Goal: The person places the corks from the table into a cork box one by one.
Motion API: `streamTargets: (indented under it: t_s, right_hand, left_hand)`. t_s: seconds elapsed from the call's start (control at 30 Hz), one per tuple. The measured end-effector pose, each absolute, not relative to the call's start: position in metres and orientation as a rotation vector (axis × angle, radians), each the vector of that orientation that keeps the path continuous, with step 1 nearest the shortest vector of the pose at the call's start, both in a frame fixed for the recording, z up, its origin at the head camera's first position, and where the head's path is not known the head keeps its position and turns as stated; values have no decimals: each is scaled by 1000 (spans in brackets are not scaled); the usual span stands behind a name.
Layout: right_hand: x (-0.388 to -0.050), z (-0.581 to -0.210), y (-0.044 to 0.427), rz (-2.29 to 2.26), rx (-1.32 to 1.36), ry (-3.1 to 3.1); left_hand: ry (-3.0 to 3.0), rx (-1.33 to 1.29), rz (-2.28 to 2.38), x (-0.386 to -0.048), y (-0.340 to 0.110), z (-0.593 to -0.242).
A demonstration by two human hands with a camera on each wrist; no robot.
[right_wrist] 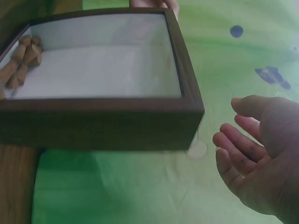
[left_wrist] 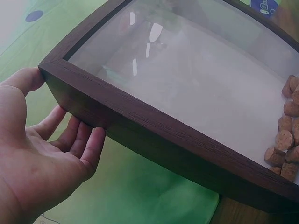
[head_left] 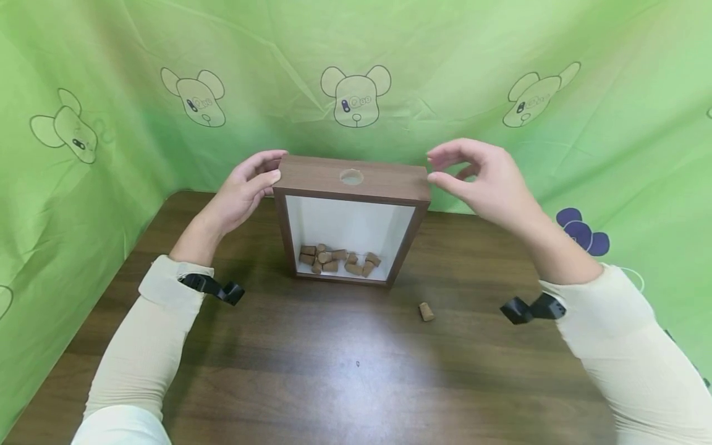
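Observation:
A brown wood-framed shadow box (head_left: 356,196) stands upright on the table, with a clear front and a round hole (head_left: 351,177) in its top. Several corks (head_left: 325,257) lie at the bottom inside it. My left hand (head_left: 245,191) grips the box's upper left corner; in the left wrist view its thumb (left_wrist: 29,80) is at the corner and the other fingertips touch the side. Beside the upper right corner is my right hand (head_left: 484,179), its fingers loosely bent and holding nothing. The right wrist view shows a gap between that hand (right_wrist: 261,154) and the box.
A single cork (head_left: 426,311) lies on the brown wooden table (head_left: 311,364), in front and to the right of the box. Close behind the table hangs a green curtain (head_left: 267,86) with printed bear heads; it also covers the left side.

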State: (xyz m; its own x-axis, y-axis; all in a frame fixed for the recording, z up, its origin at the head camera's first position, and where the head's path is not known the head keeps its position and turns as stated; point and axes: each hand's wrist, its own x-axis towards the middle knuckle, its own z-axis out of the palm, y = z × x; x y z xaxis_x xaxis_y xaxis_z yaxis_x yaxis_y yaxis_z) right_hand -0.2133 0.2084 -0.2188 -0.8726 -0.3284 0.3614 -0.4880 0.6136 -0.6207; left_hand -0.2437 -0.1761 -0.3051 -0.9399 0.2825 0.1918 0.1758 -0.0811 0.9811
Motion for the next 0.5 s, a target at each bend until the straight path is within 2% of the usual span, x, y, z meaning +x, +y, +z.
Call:
streamTargets:
  t_s: [0.5]
  right_hand:
    - [-185,-288,287,1092,563,-2720]
  left_hand:
    - [2099,517,2174,-245,-176,-305]
